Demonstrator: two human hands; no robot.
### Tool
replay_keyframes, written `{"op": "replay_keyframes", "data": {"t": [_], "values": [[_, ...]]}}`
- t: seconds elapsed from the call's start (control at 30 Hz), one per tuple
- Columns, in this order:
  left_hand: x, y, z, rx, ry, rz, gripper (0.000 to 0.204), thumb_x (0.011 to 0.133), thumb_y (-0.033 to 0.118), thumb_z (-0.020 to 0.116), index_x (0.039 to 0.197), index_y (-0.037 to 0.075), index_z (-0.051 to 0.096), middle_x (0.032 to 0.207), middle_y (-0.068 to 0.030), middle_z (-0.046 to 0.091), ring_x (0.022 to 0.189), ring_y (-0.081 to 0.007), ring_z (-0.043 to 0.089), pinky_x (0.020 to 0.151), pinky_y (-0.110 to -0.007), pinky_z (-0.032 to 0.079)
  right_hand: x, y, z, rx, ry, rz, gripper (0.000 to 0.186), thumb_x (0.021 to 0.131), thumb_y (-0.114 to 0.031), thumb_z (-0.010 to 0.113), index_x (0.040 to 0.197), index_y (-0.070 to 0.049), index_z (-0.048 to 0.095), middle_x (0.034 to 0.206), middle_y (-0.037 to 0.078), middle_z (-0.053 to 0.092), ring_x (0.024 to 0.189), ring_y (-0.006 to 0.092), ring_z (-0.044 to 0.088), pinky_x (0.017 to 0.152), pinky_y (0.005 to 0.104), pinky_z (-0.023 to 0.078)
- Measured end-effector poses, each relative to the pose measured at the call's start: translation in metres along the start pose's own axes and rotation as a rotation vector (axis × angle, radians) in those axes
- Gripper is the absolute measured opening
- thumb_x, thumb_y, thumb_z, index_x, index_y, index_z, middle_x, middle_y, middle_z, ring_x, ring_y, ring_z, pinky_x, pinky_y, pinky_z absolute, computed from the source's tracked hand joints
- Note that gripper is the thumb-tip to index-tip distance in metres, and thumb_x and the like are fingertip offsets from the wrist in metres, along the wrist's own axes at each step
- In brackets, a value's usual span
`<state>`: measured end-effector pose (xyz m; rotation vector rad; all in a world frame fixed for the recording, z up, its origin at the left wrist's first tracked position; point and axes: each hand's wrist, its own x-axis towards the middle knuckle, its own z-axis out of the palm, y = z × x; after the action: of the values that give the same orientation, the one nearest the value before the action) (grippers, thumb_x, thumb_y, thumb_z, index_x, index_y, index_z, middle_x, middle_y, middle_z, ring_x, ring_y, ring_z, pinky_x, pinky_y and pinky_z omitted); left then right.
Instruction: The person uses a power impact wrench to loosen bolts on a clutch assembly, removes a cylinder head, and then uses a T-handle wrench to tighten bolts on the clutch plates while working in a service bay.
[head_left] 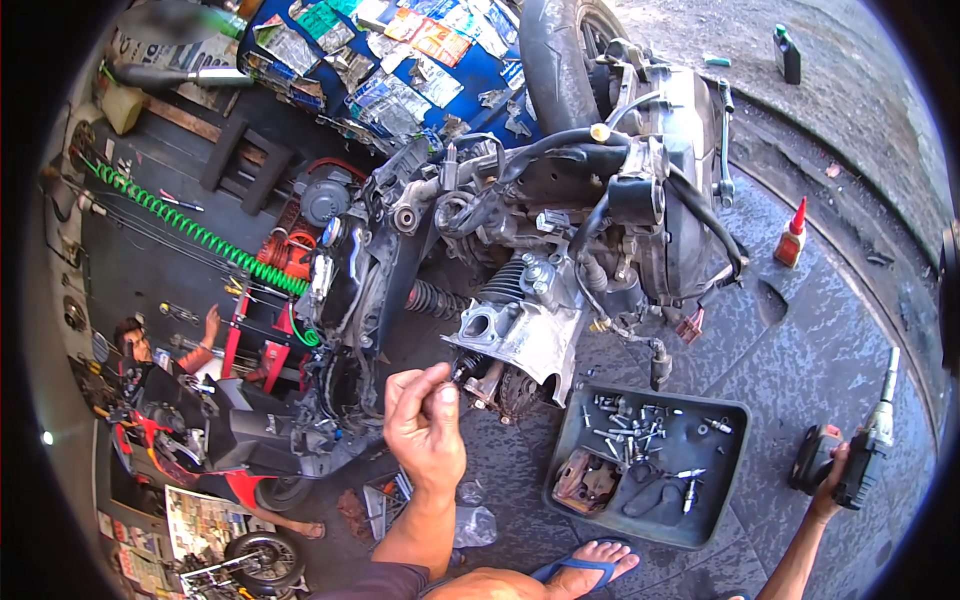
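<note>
Landmark: black parts tray (725,480). Left hand (427,425) is left of the tray, near the exposed engine (525,325); fingers curled toward the thumb, but cannot tell whether they close fully or pinch anything. Right hand (832,490), right of the tray, has its fingers wrapped around a cordless power driver (870,460), long nose pointing up and away. The engine sits beyond the tray, to its left. Loose bolts (630,430) lie inside the tray; red-capped bottle (791,240) stands beyond, rightward.

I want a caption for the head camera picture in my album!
Left hand by an engine, right hand gripping a power tool, tray of bolts between.
</note>
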<state>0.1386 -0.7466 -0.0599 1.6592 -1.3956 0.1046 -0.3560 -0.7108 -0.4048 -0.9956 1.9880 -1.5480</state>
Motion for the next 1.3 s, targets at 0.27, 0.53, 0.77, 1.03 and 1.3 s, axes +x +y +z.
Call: {"op": "replay_keyframes", "data": {"t": [0.27, 0.53, 0.77, 1.03, 1.3], "values": [[0.002, 0.000, -0.002, 0.090, 0.005, -0.021, 0.013, 0.089, 0.008, 0.064, 0.096, -0.003, 0.065, 0.094, -0.0053, 0.054, 0.079, -0.0109, 0.052, 0.068, -0.025, 0.044, -0.008, -0.053, 0.032, 0.021, 0.093, -0.133, 0.040, 0.097, -0.020, 0.056, 0.132, -0.003, 0.054, 0.109, 0.005, 0.062, 0.083, 0.0125, 0.056, 0.079, 0.0315, 0.047], [-0.041, -0.041, -0.016, -0.271, 0.223, 0.019, 0.019, 0.086, 0.006, 0.068, 0.104, -0.001, 0.066, 0.097, -0.0058, 0.057, 0.073, -0.0095, 0.048, 0.066, -0.023, 0.042, -0.011, -0.067, 0.026, -0.147, 0.076, -0.259, 0.033, 0.094, -0.020, 0.063, 0.120, 0.000, 0.060, 0.108, 0.010, 0.064, 0.089, 0.0200, 0.062, 0.083, 0.0353, 0.050], [-0.205, -0.155, 0.017, -0.111, -0.535, -0.679, 0.025, 0.093, 0.018, 0.062, 0.111, 0.001, 0.066, 0.088, -0.0076, 0.069, 0.074, -0.0129, 0.063, 0.068, -0.027, 0.050, -0.098, -0.111, 0.014, -0.205, 0.214, -0.128, 0.039, 0.088, -0.017, 0.062, 0.122, 0.001, 0.053, 0.105, 0.011, 0.055, 0.082, 0.0193, 0.049, 0.077, 0.0333, 0.044], [-0.235, -0.149, 0.041, 0.036, -0.549, -0.727, 0.046, 0.098, 0.035, 0.039, 0.114, -0.001, 0.064, 0.105, -0.0264, 0.066, 0.102, -0.0426, 0.062, 0.088, -0.045, 0.048, -0.276, -0.178, 0.155, -0.368, -0.745, 0.180, 0.048, 0.089, -0.035, 0.065, 0.115, 0.006, 0.063, 0.100, 0.028, 0.068, 0.096, 0.0374, 0.068, 0.087, 0.0406, 0.052], [-0.233, -0.143, 0.017, -0.745, -0.509, -1.070, 0.038, 0.098, 0.040, 0.051, 0.104, 0.004, 0.062, 0.096, -0.0103, 0.066, 0.089, -0.0204, 0.063, 0.080, -0.036, 0.049, -0.280, -0.210, 0.160, -0.309, -0.764, 0.261, 0.025, 0.084, -0.019, 0.062, 0.090, 0.005, 0.067, 0.068, 0.022, 0.065, 0.064, 0.0201, 0.065, 0.064, 0.0389, 0.050]]}}
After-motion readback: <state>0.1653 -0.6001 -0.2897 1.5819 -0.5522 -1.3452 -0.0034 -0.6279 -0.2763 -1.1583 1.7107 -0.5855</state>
